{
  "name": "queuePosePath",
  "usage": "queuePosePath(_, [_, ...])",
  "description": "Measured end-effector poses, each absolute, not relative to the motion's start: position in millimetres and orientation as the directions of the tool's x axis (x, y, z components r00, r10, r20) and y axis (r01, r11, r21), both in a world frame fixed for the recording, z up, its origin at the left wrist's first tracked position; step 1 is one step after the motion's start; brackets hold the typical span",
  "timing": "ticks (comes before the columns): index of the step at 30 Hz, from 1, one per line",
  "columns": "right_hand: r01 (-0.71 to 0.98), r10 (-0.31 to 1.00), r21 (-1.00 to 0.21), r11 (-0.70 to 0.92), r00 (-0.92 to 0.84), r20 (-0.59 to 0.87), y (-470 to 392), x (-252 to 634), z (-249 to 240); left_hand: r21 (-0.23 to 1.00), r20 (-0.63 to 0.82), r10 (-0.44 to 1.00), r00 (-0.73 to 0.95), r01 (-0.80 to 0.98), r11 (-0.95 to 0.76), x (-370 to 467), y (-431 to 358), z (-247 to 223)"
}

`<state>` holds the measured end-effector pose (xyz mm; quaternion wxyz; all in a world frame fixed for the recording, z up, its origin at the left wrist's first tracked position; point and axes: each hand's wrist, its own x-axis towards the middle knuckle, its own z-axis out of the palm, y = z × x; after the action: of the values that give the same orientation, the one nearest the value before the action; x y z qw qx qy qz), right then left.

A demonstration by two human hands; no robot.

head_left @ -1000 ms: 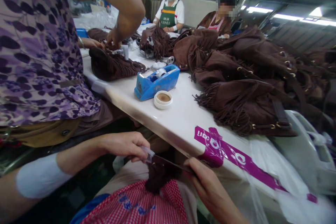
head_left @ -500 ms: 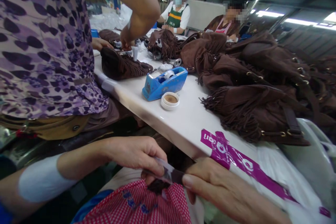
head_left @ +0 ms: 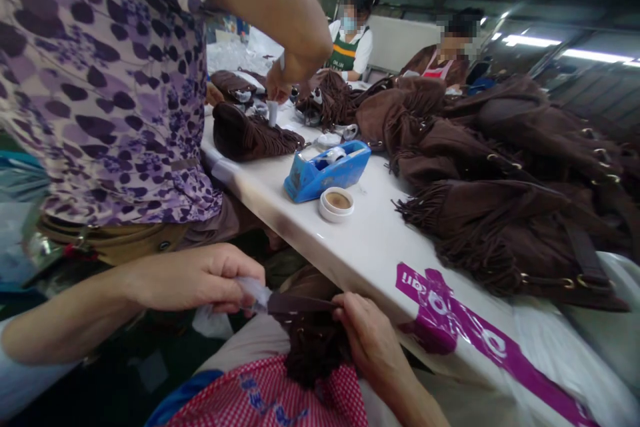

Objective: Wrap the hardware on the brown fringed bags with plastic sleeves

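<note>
My left hand (head_left: 215,280) is closed on a piece of translucent wrap (head_left: 256,293), which stretches toward a dark brown strap (head_left: 300,304). The strap's other end is pinched by the fingers of my right hand (head_left: 363,323). Below the strap, over my lap, hangs a dark brown fringed item (head_left: 317,347), and under it lies a red checked cloth (head_left: 265,393) with blue marks. More pale wrap (head_left: 213,321) dangles beneath my left hand.
On the white table (head_left: 367,240) stand a blue tape dispenser (head_left: 327,170) and a round white tub (head_left: 336,205). Brown fringed bags (head_left: 500,213) are heaped right. A person in a purple patterned top (head_left: 120,93) stands left; two people sit beyond.
My left hand has moved left and up, drawing the wrap away from the strap. The brown fringed item now shows more between my hands. The camera view has shifted slightly.
</note>
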<state>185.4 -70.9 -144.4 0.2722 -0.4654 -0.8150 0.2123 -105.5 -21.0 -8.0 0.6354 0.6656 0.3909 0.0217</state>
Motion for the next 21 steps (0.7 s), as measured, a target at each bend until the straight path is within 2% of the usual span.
queuePosePath(3, [0.509,0.890,-0.807,0.301,-0.454,0.046,-71,187,-109,0.866,-0.452,0.598,0.661,0.486,0.118,-123,-25,2])
queuePosePath(5, [0.452,0.856,-0.866,0.215,-0.514,-0.056,-69,197,-63,0.868,-0.454,0.607,0.652,0.478,0.136,-131,-26,9])
queuePosePath(7, [0.485,0.832,-0.842,0.238,-0.549,-0.081,-65,206,-17,0.864,-0.457,0.603,0.654,0.486,0.128,-132,-25,16])
queuePosePath(10, [0.589,0.816,-0.785,0.191,-0.541,-0.206,-58,208,26,0.873,-0.445,0.576,0.685,0.475,0.109,-120,-22,30])
queuePosePath(13, [0.618,0.794,-0.776,0.129,-0.532,-0.292,-54,204,32,0.877,-0.429,0.542,0.723,0.477,0.058,-100,-18,39])
queuePosePath(16, [0.548,0.778,-0.835,0.053,-0.547,-0.309,-57,196,24,0.854,-0.439,0.506,0.742,0.520,-0.021,-79,-14,34])
queuePosePath(18, [0.504,0.780,-0.863,0.032,-0.553,-0.294,-60,186,19,0.859,-0.442,0.486,0.754,0.511,-0.012,-67,-14,23])
queuePosePath(21, [0.506,0.780,-0.858,0.084,-0.569,-0.260,-61,166,11,0.878,-0.450,0.430,0.783,0.475,0.053,-58,-18,7])
